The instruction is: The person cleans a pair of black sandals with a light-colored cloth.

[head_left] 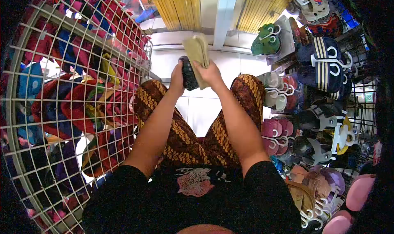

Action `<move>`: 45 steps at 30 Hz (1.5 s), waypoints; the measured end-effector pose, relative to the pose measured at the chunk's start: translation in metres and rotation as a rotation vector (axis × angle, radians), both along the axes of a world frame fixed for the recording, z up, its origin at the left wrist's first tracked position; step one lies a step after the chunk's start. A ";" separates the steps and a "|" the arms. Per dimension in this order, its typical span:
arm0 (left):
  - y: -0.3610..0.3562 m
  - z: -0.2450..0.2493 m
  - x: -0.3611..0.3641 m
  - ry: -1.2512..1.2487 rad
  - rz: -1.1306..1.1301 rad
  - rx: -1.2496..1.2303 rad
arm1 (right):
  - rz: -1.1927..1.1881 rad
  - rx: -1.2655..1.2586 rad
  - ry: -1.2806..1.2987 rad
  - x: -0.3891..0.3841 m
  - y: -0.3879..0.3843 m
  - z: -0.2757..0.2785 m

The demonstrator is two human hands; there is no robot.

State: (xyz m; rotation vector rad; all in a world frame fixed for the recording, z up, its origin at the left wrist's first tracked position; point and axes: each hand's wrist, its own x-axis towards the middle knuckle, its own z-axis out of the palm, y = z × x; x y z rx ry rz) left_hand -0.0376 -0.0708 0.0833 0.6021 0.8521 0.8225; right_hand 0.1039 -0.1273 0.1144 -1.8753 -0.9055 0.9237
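My left hand (177, 78) has its fingers round the left side of a dark, patterned object (188, 73), perhaps a shoe or sandal. Against its right side lies a folded tan cloth (195, 51), which my right hand (210, 74) grips near its middle, thumb on top. The cloth stands up beyond both hands, and its lower end hangs beside the dark object. Both hands are held above the white floor, between my knees.
A wire grid (74, 98) with colourful footwear behind it runs along the left. Sandals on white hangers fill the right side, among them a green pair (266, 40) and a navy pair (323, 64). Yellow slatted panels (176, 8) stand ahead, beyond the tiled floor (201, 115).
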 end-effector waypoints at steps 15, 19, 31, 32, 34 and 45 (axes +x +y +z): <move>0.015 -0.015 0.003 -0.064 0.097 0.006 | 0.212 -0.208 -0.168 0.004 0.001 -0.011; 0.002 -0.011 0.003 0.119 -0.309 -0.036 | -0.125 -0.167 -0.106 0.002 0.001 0.003; 0.006 -0.021 0.003 -0.008 -0.161 -0.130 | -0.445 0.168 0.436 0.043 0.012 -0.041; 0.006 -0.015 0.003 -0.036 -0.212 -0.091 | -0.343 0.125 0.482 0.039 0.011 -0.044; 0.002 -0.004 0.005 -0.049 -0.262 -0.049 | -0.221 -0.012 0.290 0.024 0.004 0.000; -0.003 0.087 -0.006 -0.523 -0.227 -0.045 | -0.317 0.310 -0.105 0.033 -0.021 0.071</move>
